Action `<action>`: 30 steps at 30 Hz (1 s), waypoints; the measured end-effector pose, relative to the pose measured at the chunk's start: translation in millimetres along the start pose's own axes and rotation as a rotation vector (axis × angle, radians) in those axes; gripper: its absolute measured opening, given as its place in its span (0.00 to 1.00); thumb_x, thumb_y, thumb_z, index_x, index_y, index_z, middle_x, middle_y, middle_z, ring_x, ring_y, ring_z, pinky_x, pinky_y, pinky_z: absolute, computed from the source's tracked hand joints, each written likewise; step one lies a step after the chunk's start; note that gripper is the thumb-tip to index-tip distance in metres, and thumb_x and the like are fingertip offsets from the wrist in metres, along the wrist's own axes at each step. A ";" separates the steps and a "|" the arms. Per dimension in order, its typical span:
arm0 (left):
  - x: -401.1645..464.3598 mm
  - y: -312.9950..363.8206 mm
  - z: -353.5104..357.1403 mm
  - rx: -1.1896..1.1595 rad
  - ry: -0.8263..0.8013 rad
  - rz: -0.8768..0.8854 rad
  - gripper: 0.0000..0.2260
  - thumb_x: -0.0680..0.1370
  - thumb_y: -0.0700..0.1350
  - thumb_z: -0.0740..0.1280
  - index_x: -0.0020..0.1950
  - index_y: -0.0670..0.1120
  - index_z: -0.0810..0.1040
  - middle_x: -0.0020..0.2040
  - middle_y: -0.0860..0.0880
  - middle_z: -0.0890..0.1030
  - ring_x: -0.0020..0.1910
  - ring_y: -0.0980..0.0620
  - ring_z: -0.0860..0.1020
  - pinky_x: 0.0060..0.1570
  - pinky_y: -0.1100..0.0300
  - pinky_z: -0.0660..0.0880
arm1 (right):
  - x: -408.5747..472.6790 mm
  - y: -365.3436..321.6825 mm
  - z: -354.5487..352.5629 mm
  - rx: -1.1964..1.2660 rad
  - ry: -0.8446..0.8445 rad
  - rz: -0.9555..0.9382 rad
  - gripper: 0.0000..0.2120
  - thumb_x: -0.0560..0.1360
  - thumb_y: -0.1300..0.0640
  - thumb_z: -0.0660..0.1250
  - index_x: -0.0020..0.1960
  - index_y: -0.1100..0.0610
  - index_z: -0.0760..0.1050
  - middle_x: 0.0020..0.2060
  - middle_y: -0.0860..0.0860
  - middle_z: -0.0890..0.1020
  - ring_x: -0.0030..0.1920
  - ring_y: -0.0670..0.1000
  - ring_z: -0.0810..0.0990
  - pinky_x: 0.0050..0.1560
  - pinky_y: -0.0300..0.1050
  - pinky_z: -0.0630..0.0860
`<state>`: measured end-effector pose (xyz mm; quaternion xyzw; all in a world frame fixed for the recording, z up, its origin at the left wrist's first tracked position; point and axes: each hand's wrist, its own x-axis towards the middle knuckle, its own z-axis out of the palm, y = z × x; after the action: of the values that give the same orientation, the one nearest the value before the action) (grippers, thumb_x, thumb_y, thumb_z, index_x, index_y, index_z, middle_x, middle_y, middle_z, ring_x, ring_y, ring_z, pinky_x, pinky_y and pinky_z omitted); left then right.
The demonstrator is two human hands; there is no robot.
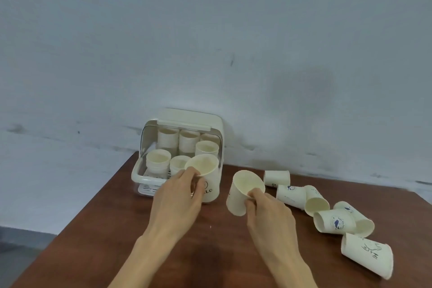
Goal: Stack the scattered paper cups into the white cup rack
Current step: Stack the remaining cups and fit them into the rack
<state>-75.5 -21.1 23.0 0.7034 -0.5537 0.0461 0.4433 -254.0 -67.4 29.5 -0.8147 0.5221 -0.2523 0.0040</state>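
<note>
Both hands are busy, each with one paper cup. The left hand grips a cup printed with dark letters, thumb at the near rim and fingers curled round the side; the cup is tilted, mouth toward the camera, and sits right in front of the white cup rack. The right hand pinches a plain cup at its lower rim, thumb on the lip and fingers folded under the wall, so that cup also leans with its mouth up and toward the viewer. The two held cups are near each other but apart.

Just beyond the left hand, the rack stands on the brown surface against the wall, its lid raised, with several stacks of cups standing upright inside (how many cups each stack holds cannot be told).

To the right of the right hand lie the scattered cups on their sides: one small cup farthest back, a touching cluster of printed cups beside it, and one cup with a drawn figure nearest the camera.
</note>
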 end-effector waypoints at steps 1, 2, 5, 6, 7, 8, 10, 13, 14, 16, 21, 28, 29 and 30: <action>4.7 -1.1 -3.7 0.000 0.019 -0.008 0.04 0.79 0.52 0.62 0.46 0.54 0.73 0.39 0.57 0.77 0.40 0.55 0.76 0.40 0.53 0.75 | 5.5 -5.5 0.4 0.019 0.012 -0.009 0.08 0.81 0.51 0.54 0.55 0.50 0.71 0.44 0.47 0.77 0.46 0.51 0.76 0.42 0.46 0.72; 9.5 -1.7 -7.3 0.007 0.046 -0.018 0.04 0.79 0.52 0.61 0.47 0.53 0.74 0.39 0.56 0.78 0.40 0.54 0.76 0.40 0.53 0.75 | 10.7 -10.6 1.2 0.037 0.027 -0.018 0.08 0.81 0.52 0.55 0.55 0.50 0.71 0.44 0.47 0.77 0.46 0.51 0.76 0.42 0.47 0.72; 24.0 -3.2 -17.0 0.077 0.178 -0.051 0.07 0.79 0.51 0.61 0.49 0.51 0.76 0.41 0.54 0.79 0.41 0.49 0.77 0.38 0.50 0.75 | 25.0 -25.1 4.2 0.091 0.075 -0.050 0.08 0.80 0.53 0.57 0.55 0.50 0.73 0.43 0.47 0.79 0.45 0.52 0.76 0.43 0.49 0.74; 28.9 -3.7 -20.6 0.099 0.223 -0.054 0.07 0.79 0.50 0.61 0.49 0.49 0.76 0.41 0.52 0.79 0.41 0.47 0.77 0.38 0.49 0.76 | 29.3 -29.8 5.7 0.112 0.090 -0.059 0.08 0.80 0.53 0.58 0.55 0.50 0.74 0.44 0.47 0.79 0.46 0.52 0.77 0.43 0.49 0.74; 34.1 -4.8 -23.6 0.114 0.260 -0.054 0.07 0.79 0.50 0.61 0.49 0.49 0.76 0.41 0.51 0.79 0.41 0.46 0.78 0.38 0.49 0.76 | 33.7 -34.1 7.7 0.131 0.101 -0.067 0.08 0.80 0.53 0.59 0.56 0.50 0.74 0.44 0.47 0.80 0.46 0.51 0.77 0.44 0.49 0.74; 39.5 -6.7 -26.9 0.124 0.287 -0.058 0.07 0.79 0.49 0.61 0.49 0.48 0.76 0.41 0.51 0.79 0.41 0.45 0.78 0.38 0.49 0.75 | 37.7 -38.1 10.3 0.146 0.109 -0.074 0.08 0.80 0.53 0.59 0.56 0.49 0.75 0.45 0.47 0.80 0.46 0.50 0.77 0.44 0.49 0.74; 50.6 -15.1 -32.2 0.132 0.306 -0.094 0.06 0.79 0.49 0.61 0.49 0.49 0.75 0.42 0.50 0.79 0.41 0.43 0.77 0.38 0.50 0.74 | 45.0 -44.7 16.1 0.175 0.126 -0.087 0.08 0.79 0.53 0.60 0.56 0.48 0.75 0.44 0.46 0.80 0.45 0.49 0.77 0.44 0.48 0.74; 66.1 -40.2 -35.7 0.123 0.289 -0.152 0.06 0.79 0.49 0.60 0.49 0.49 0.75 0.42 0.51 0.79 0.42 0.43 0.77 0.40 0.51 0.73 | 55.7 -52.5 27.9 0.220 0.144 -0.098 0.07 0.79 0.52 0.62 0.54 0.48 0.77 0.41 0.45 0.79 0.42 0.48 0.76 0.42 0.47 0.74; 70.5 -50.0 -35.5 0.120 0.283 -0.164 0.06 0.79 0.49 0.60 0.49 0.49 0.76 0.42 0.51 0.79 0.42 0.43 0.77 0.41 0.50 0.73 | 59.2 -55.4 32.5 0.235 0.147 -0.104 0.07 0.78 0.52 0.62 0.54 0.48 0.77 0.41 0.45 0.79 0.42 0.48 0.76 0.42 0.48 0.74; 79.4 -68.8 -32.8 0.115 0.268 -0.195 0.06 0.79 0.48 0.60 0.49 0.49 0.76 0.41 0.50 0.79 0.42 0.43 0.77 0.42 0.49 0.74 | 67.7 -60.9 43.3 0.259 0.167 -0.131 0.07 0.78 0.53 0.64 0.53 0.49 0.78 0.40 0.45 0.80 0.42 0.49 0.77 0.42 0.48 0.75; 98.2 -100.8 -25.8 0.136 0.263 -0.221 0.07 0.80 0.46 0.59 0.52 0.46 0.75 0.45 0.47 0.79 0.44 0.42 0.76 0.43 0.48 0.72 | 94.4 -79.1 72.7 0.275 0.207 -0.185 0.07 0.80 0.56 0.61 0.54 0.53 0.78 0.40 0.49 0.81 0.40 0.52 0.78 0.40 0.51 0.76; 101.7 -124.6 -19.0 0.226 0.207 -0.229 0.10 0.82 0.44 0.55 0.55 0.44 0.75 0.48 0.45 0.78 0.46 0.41 0.75 0.41 0.50 0.70 | 133.9 -101.0 112.6 0.053 0.229 -0.276 0.05 0.73 0.64 0.68 0.47 0.58 0.77 0.33 0.52 0.77 0.30 0.54 0.71 0.27 0.44 0.64; 102.4 -126.7 -17.5 0.230 0.201 -0.237 0.10 0.82 0.45 0.55 0.54 0.44 0.75 0.48 0.45 0.77 0.46 0.42 0.75 0.41 0.51 0.69 | 136.9 -102.4 116.6 0.018 0.215 -0.289 0.06 0.70 0.66 0.70 0.44 0.58 0.76 0.31 0.52 0.76 0.29 0.53 0.67 0.26 0.43 0.61; 103.0 -128.3 -15.9 0.239 0.192 -0.242 0.10 0.82 0.45 0.55 0.54 0.44 0.75 0.48 0.45 0.77 0.46 0.42 0.75 0.41 0.51 0.69 | 138.5 -103.6 120.6 -0.029 0.192 -0.305 0.09 0.67 0.67 0.72 0.41 0.58 0.74 0.30 0.52 0.75 0.28 0.52 0.65 0.26 0.42 0.59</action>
<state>75.9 -87.3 16.4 0.8049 -0.4107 0.1247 0.4096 -70.6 -169.4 8.5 -0.8566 0.3941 -0.3191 -0.0958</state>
